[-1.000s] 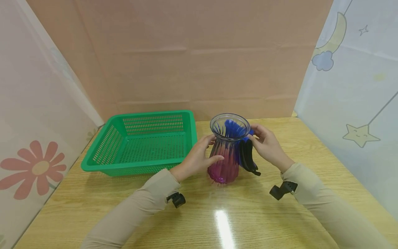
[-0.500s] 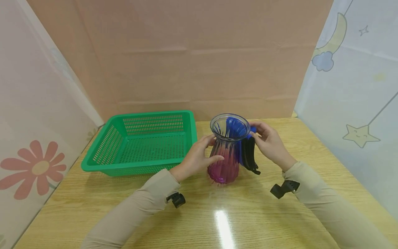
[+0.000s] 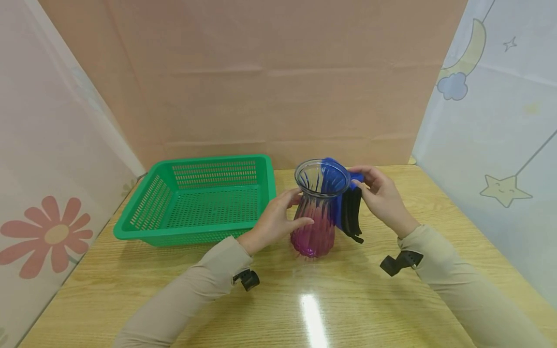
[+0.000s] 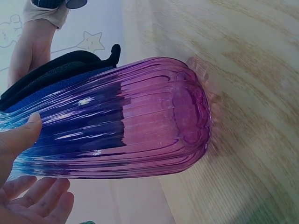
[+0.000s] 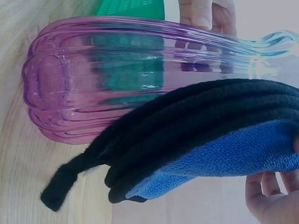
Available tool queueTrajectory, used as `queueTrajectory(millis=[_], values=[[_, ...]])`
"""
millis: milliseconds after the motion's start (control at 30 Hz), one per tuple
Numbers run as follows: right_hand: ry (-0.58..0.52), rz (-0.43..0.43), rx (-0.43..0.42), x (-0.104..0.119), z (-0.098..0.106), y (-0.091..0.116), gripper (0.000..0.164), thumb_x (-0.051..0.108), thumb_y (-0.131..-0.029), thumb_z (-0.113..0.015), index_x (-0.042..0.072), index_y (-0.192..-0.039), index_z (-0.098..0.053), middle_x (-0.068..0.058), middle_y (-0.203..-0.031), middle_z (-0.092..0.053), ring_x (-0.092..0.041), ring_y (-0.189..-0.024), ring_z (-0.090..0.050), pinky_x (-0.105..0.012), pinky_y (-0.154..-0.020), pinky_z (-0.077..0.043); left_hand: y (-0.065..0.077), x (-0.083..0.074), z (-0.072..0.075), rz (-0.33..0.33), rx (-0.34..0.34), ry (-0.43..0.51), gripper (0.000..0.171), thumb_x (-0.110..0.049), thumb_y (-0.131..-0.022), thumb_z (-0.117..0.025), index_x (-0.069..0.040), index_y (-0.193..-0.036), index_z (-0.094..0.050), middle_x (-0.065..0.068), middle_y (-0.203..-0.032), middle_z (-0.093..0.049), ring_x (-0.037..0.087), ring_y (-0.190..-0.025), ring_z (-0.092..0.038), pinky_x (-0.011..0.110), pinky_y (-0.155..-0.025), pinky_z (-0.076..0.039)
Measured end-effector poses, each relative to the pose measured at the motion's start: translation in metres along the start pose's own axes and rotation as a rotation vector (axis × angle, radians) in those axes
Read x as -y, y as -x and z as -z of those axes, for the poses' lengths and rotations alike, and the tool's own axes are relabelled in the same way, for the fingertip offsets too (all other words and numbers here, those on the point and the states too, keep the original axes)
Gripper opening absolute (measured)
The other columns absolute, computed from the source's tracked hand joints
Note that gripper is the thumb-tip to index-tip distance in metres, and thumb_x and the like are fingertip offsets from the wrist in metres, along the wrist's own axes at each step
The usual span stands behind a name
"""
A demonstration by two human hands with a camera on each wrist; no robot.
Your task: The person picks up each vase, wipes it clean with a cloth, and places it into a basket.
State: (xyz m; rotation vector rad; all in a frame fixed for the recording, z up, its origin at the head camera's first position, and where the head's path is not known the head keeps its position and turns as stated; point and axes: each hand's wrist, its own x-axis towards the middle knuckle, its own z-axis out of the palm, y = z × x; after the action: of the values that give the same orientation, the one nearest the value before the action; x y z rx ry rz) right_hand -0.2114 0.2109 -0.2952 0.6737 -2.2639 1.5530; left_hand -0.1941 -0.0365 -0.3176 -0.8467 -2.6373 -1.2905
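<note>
A ribbed glass vase (image 3: 314, 227), clear at its flared rim and pink toward the base, stands upright on the table. My left hand (image 3: 278, 220) holds its left side, thumb across the front and fingers behind. In the left wrist view, the thumb lies on the vase (image 4: 154, 126). My right hand (image 3: 383, 198) pinches the upper part of a folded blue cloth (image 3: 357, 181) with black edging, to the right of and behind the vase. In the right wrist view, the cloth (image 5: 224, 144) hangs in black folds with a short black loop at its lower end.
A green plastic basket (image 3: 209, 232) with slotted walls stands on the wooden table (image 3: 278, 299) to the left of the vase. A peach-coloured backdrop (image 3: 261, 106) rises behind, and printed sheets (image 3: 491, 135) hang on both sides.
My right hand has shifted slightly to the right with the cloth. More of the blue cloth shows behind the vase, its top now above the rim. The left hand and vase stay put.
</note>
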Motion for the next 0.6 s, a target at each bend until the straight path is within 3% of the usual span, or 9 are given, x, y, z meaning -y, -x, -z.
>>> queueTrajectory(millis=[300, 600], values=[[-0.048, 0.024, -0.011, -0.0012, -0.0030, 0.0013, 0.022, 0.000, -0.092, -0.053, -0.001, -0.114, -0.055, 0.019, -0.102, -0.061, 0.003, -0.087, -0.056, -0.007, -0.070, -0.046, 0.0005, -0.0016, 0.0004, 0.009, 0.009, 0.014, 0.071, -0.022, -0.080, -0.074, -0.008, -0.140, -0.038, 0.013, -0.127, -0.057, 0.025, -0.117, -0.057, 0.040, -0.100, -0.048], [-0.099, 0.037, 0.006, -0.0063, -0.0094, 0.0037, 0.026, -0.010, -0.090, -0.049, 0.007, -0.109, -0.055, 0.019, -0.102, -0.060, 0.005, -0.089, -0.057, -0.006, -0.078, -0.049, 0.0013, -0.0019, 0.0006, 0.013, 0.005, 0.016, 0.070, -0.023, -0.081, -0.073, -0.008, -0.140, -0.038, 0.013, -0.127, -0.057, 0.025, -0.117, -0.057, 0.040, -0.100, -0.048]])
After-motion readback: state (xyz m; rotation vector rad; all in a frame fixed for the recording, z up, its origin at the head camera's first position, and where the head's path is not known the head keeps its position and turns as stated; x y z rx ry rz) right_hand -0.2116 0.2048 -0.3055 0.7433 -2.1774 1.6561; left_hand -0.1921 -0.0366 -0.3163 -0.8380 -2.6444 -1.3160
